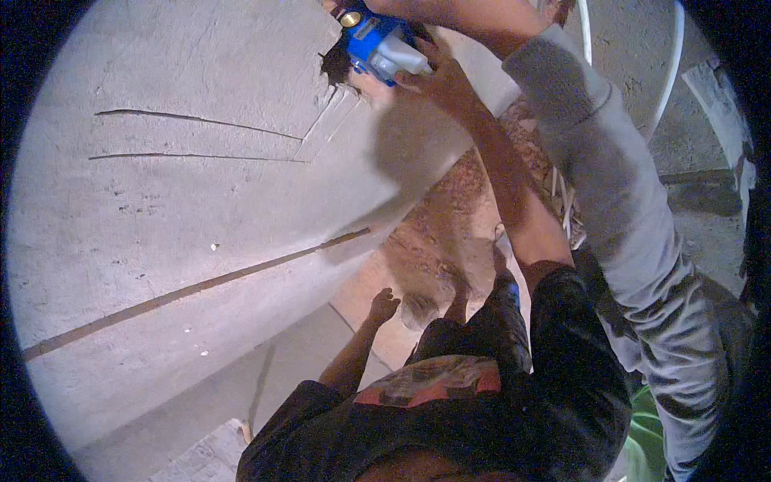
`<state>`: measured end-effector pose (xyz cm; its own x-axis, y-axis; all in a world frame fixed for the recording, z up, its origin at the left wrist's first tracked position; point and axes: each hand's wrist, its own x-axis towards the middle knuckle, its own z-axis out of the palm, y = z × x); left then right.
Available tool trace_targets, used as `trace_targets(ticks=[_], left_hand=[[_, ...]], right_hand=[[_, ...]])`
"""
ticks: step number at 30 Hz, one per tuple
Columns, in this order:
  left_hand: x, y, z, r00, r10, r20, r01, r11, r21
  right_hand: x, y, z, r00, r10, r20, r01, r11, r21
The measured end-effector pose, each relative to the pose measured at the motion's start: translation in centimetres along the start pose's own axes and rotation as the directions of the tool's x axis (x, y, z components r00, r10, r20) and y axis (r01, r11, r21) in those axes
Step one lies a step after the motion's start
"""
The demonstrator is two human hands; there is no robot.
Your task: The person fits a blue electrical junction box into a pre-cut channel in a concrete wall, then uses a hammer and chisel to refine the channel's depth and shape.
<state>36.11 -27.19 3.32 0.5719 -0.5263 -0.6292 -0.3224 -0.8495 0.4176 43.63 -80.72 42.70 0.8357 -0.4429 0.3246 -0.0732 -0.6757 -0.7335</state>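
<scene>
A blue and grey device (376, 44), with a round brass-coloured part on it, is held against the wall at the top, beside a broken hole. My right hand (434, 74) reaches up with its fingers round the device's grey part. Another person's bare forearm (474, 18), in a pushed-up grey sleeve, comes across above it; that person's hand is mostly out of sight at the top edge. My left hand (384, 305) hangs low before the wall, loosely curled with its fingers apart, holding nothing.
Long grooves (201, 124) and a broad slot (201, 285) are cut into the plastered wall (161, 201). Reddish earth and rubble (446, 197) lie along its foot. Pale pipes (662, 88) curve at the upper right. Something green (646, 434) shows at the lower right.
</scene>
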Motion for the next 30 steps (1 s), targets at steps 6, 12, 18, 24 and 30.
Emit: trace_targets(ticks=[6, 12, 18, 24, 30], left_hand=[[1.6, 1.5, 1.0, 1.0, 0.016, 0.006, -0.015, 0.998, -0.063], [2.9, 3.4, 0.6, 0.956, 0.271, 0.11, -0.283, 0.952, 0.114], [3.2, 5.4, 0.2, 0.999, 0.028, 0.039, -0.028, 1.0, 0.011], [2.4, 2.9, 0.9, 0.999, 0.02, 0.042, -0.021, 1.0, 0.016], [2.2, 2.5, 1.0, 0.999, 0.039, -0.013, -0.039, 0.999, -0.01]], right_hand=[[-1.9, 5.8, 5.8, 0.987, 0.142, -0.07, -0.098, 0.894, 0.437], [-2.1, 7.5, 7.1, 0.978, 0.197, -0.066, -0.129, 0.822, 0.554], [-2.0, 7.3, 7.1, 0.981, 0.192, -0.042, -0.125, 0.774, 0.621], [-1.6, 8.4, 8.4, 0.963, 0.266, 0.041, -0.227, 0.722, 0.653], [-1.7, 7.8, 7.1, 0.983, 0.157, -0.096, -0.078, 0.829, 0.553]])
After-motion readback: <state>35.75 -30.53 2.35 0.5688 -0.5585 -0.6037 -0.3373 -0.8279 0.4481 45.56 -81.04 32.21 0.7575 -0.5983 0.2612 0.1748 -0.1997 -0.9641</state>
